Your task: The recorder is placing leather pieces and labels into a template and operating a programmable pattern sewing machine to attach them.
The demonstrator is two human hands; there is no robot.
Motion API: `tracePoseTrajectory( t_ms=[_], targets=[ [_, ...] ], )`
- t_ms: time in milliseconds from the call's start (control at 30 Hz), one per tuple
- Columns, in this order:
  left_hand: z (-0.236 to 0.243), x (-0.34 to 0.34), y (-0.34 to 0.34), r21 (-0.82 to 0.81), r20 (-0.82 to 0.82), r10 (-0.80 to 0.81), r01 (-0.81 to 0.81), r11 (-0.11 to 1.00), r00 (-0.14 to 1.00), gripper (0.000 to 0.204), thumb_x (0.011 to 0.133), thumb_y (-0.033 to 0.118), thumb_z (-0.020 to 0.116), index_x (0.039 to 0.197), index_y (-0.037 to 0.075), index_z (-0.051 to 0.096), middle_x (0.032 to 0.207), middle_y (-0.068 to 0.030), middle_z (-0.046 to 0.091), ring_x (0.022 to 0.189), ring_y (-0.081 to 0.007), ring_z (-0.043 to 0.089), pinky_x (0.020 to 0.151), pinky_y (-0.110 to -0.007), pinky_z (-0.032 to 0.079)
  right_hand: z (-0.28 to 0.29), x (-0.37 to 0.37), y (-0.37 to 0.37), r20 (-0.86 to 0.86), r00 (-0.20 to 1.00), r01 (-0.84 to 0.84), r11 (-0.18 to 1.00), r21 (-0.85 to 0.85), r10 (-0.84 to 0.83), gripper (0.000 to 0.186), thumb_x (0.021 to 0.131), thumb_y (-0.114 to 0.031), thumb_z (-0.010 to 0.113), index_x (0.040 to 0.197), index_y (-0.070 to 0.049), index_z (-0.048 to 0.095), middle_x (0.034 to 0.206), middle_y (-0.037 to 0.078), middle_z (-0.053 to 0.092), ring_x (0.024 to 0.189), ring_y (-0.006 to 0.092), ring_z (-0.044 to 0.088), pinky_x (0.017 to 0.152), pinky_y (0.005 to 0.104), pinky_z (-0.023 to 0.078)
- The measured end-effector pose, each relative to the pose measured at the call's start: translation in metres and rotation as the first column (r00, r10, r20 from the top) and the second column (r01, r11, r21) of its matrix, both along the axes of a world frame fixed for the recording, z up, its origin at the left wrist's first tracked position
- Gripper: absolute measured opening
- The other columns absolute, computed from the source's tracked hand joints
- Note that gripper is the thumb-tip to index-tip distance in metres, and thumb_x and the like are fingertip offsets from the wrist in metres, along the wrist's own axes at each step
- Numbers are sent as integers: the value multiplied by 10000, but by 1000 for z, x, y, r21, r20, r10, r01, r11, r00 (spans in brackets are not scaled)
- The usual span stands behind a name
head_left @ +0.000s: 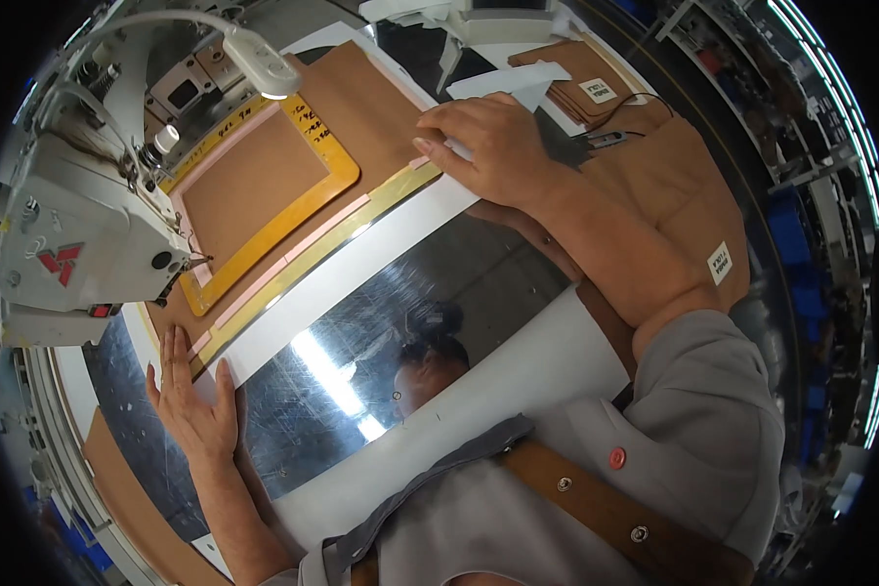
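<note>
A brown sheet of leather-like material [379,115] lies slanted on the sewing machine's table. On it rests a yellow rectangular frame [337,176] with a pink inner edge, below the machine's needle area. A long yellow strip [314,249] with pink pieces runs along the sheet's near edge, beside a white strip [273,337]. My left hand [197,410] lies flat, fingers spread, at the sheet's near left corner. At the other end, my right hand [488,146] rests with bent fingers and thumb apart, fingertips at the sheet's right edge. Its palm side is hidden.
The sewing machine head [88,234] stands at the left, with a lit lamp [264,63] above the frame. Shiny metal tabletop [361,332] lies before me. Stacked brown pieces [664,186] with white labels and a small cabled tool [607,139] lie at the right.
</note>
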State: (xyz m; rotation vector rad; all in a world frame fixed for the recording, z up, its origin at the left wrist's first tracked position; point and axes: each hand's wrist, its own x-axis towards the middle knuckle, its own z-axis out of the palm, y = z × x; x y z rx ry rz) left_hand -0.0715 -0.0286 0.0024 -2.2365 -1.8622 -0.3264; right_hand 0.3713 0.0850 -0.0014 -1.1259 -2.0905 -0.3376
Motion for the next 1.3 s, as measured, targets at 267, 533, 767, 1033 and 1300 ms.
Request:
tracePoseTrajectory(
  t_ms=[267,533,767,1033,1300],
  targets=[
    [-2,3,-2,-4,33,56,-56,998,998,640,929,388,586,1455,27,538,1484,-164,561,1421,-280,488,1228,-499,192,-5,8,11,-171,979,100,991,-90,-114,192,921,-310,719,859,-129,701,841,6,666,837,210,655,794,400,479],
    [-6,1,2,28,38,69,-70,997,997,602,963,409,576,1443,45,559,1476,-140,577,1405,-265,508,1225,-492,207,6,58,35,-431,862,124,935,-332,-268,231,899,-291,719,925,-62,741,890,116,747,836,333,720,756,436,564],
    [-6,-4,-2,15,40,78,-79,997,996,597,969,409,574,1443,45,560,1485,-143,569,1403,-268,508,1218,-491,232,53,165,16,446,764,634,669,-387,-466,223,869,-242,709,895,-27,763,898,163,748,823,326,716,759,429,558],
    [-7,1,5,29,36,64,-66,997,997,599,979,428,549,1448,56,557,1495,-143,556,1408,-271,499,1222,-480,236,21,182,1,186,838,539,729,-422,-512,208,858,-227,687,857,-36,767,882,169,743,845,344,704,783,431,545],
    [-13,-8,-5,79,160,53,-66,995,986,583,916,417,629,1371,52,616,1432,-142,609,1360,-263,547,1184,-520,293,-6,213,39,181,939,345,799,-492,-294,213,876,-225,699,864,-18,744,778,178,690,739,268,677,701,390,501]
  ],
)
